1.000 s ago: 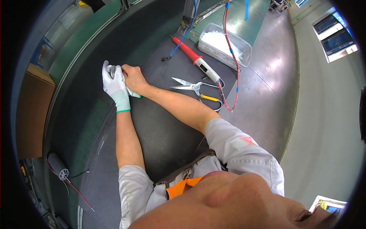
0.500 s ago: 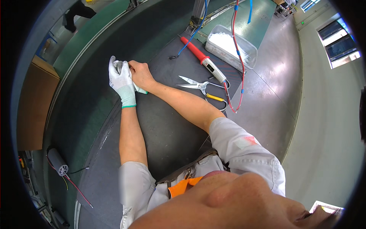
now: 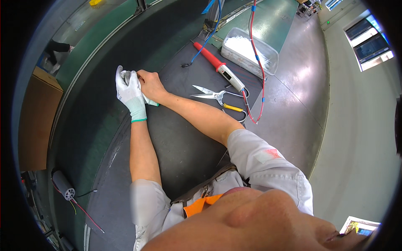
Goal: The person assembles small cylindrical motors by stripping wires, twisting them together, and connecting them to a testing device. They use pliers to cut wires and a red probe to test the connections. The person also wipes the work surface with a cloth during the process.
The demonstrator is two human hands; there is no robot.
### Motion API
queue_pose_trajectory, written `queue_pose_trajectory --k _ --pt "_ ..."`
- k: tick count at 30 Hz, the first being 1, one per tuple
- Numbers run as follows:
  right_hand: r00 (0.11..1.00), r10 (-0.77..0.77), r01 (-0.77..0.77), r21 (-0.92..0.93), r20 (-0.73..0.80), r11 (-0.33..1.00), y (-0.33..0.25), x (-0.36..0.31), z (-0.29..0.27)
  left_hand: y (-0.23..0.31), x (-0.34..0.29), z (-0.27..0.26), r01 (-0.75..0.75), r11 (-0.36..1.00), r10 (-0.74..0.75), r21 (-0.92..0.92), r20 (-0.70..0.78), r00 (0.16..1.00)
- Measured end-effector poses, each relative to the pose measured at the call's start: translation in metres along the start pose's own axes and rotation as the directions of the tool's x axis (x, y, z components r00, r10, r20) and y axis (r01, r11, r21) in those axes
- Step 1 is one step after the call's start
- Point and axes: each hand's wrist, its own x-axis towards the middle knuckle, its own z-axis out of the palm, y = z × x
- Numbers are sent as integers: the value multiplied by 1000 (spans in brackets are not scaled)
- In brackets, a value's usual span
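My left hand (image 3: 129, 88) wears a white knit work glove with grey-coated fingers and a green-edged cuff. Its fingers are mostly curled, one pointing up. Against it presses my bare right hand (image 3: 151, 87), fingers bent in at the gloved fingers; what they pinch is hidden. A second work glove (image 3: 151, 101), white with a green edge, pokes out between the hands below the right wrist, apparently held in my left hand. Right of my hands lie open scissors (image 3: 213, 95) with a yellow grip, and a red and grey handheld tool (image 3: 222, 67) with a small display.
A clear plastic bin (image 3: 250, 52) of white strips stands at the back right. Red and blue cables (image 3: 261, 62) hang beside it. At left are a cardboard box (image 3: 39, 121) and a grey cylindrical motor (image 3: 63, 185) with loose wires. A person's legs (image 3: 55, 51) show beyond the bench.
The whole view has shifted slightly. My hands stay together in nearly the same pose, the left fingers a little more curled. The person beyond the bench has moved left and nearer.
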Motion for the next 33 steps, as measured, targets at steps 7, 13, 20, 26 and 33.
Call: queue_pose_trajectory --k 7,13,20,26,33 --pt "1000 -4 3 -4 -19 1000 2 -1 1 -6 2 0 0 1000 0 31 -3 1000" --pt "1000 -4 4 -12 -8 1000 5 0 0 -12 3 4 21 998 -21 -67 5 1000" --pt "1000 4 -4 -11 -4 1000 5 0 -1 -11 3 4 8 998 -7 -58 7 1000" --pt "997 -68 67 -63 -24 996 9 0 1 -21 7 0 -14 999 14 -47 8 1000" --pt "994 -97 89 -138 -49 986 13 8 -10 -27 10 9 -67 998 68 21 -33 997"
